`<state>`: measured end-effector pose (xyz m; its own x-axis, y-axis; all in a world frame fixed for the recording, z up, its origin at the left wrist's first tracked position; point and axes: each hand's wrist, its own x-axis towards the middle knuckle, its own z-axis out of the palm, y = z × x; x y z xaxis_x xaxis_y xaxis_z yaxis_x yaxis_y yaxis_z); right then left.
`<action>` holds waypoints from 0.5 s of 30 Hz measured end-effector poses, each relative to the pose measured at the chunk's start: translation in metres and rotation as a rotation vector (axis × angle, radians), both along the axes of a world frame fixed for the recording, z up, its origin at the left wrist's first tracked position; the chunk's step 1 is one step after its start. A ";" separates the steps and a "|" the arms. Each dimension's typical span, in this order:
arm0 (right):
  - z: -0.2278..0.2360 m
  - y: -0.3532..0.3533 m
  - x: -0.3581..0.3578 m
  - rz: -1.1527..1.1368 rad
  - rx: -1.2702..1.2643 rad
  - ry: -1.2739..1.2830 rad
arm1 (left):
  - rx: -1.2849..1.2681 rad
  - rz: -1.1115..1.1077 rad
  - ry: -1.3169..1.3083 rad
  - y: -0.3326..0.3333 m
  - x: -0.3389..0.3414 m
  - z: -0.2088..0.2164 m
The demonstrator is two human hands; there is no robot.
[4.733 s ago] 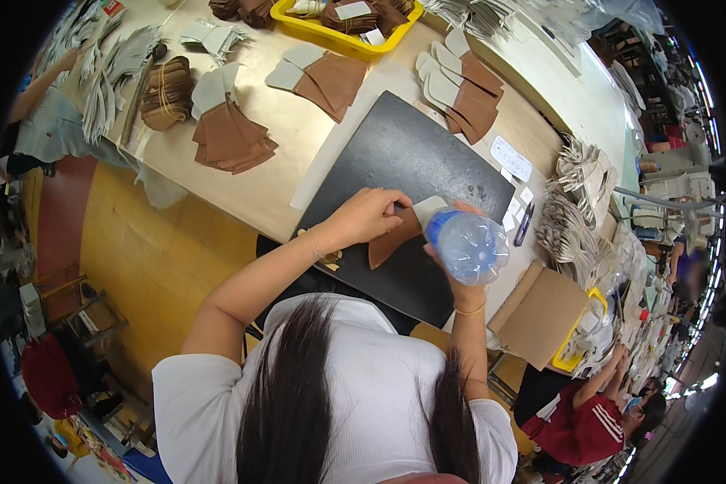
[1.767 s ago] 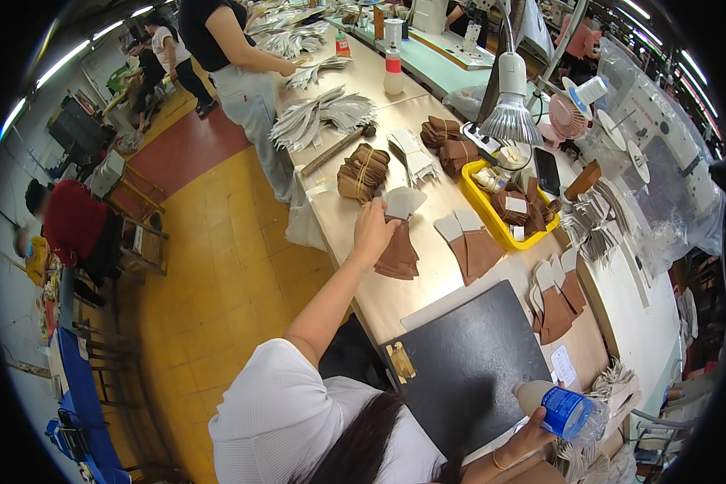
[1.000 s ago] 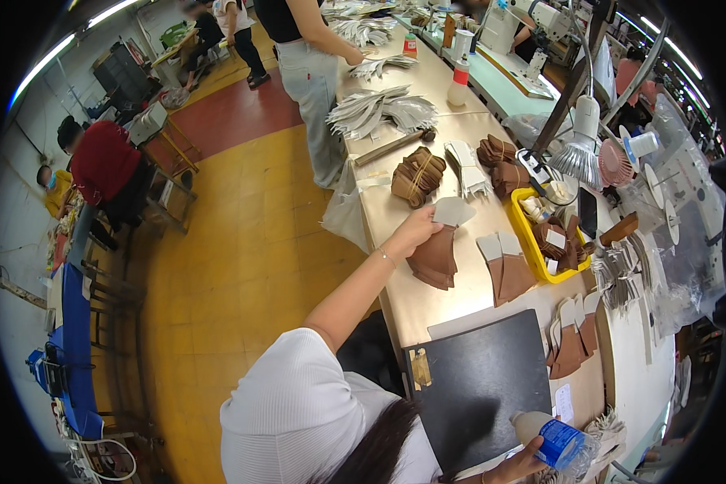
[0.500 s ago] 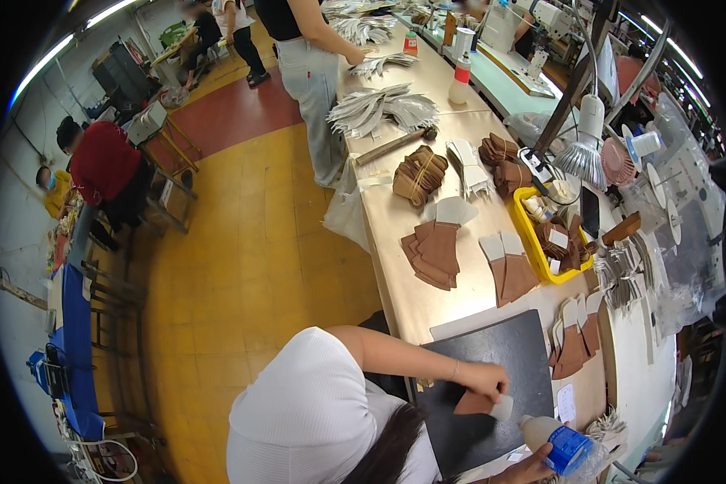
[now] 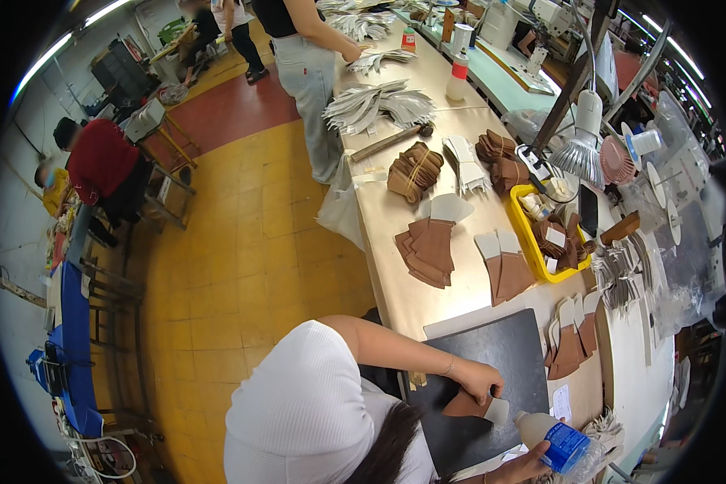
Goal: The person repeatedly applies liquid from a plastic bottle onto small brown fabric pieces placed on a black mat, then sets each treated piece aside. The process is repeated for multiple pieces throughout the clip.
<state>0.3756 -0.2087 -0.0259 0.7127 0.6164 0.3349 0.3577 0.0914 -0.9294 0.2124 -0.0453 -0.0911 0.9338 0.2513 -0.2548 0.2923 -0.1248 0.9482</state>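
On a black board (image 5: pixel 516 343), my left hand (image 5: pixel 477 381) has its fingertips bent down and pinched on a brown leather piece (image 5: pixel 462 406). A pale grey-white piece (image 5: pixel 497 412) lies at the right end of the brown one, just under the fingers. Wrapped in my right hand (image 5: pixel 528 465) is a plastic bottle (image 5: pixel 561 444) with a blue label. It tilts, with its narrow neck pointing up and left, toward the pale piece but apart from it. Beyond the board, fanned stacks of brown leather pieces with pale tabs (image 5: pixel 427 252) rest on the table.
A yellow basket (image 5: pixel 526 242) holds brown bundles. Right of the board lie more leather pieces (image 5: pixel 571 343). A lamp (image 5: pixel 582 157) hangs over the table's right side. Beside the far table edge a person in jeans (image 5: pixel 308 97) stands near grey strips (image 5: pixel 379 105). A hammer (image 5: pixel 391 143) lies nearer.
My left hand and the brown leather piece have shifted slightly left on the board. The bottle in my right hand has moved a little left. The whole view has shifted slightly.
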 end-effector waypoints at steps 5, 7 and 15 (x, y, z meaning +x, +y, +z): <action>0.003 -0.009 -0.008 -0.012 0.006 0.078 | 0.049 -0.004 -0.126 0.002 0.000 -0.012; 0.007 -0.013 -0.019 -0.048 0.020 0.152 | -0.011 0.012 -0.033 0.003 -0.002 -0.007; 0.019 -0.005 -0.032 0.000 0.120 0.289 | -0.070 0.080 0.152 0.000 -0.001 0.033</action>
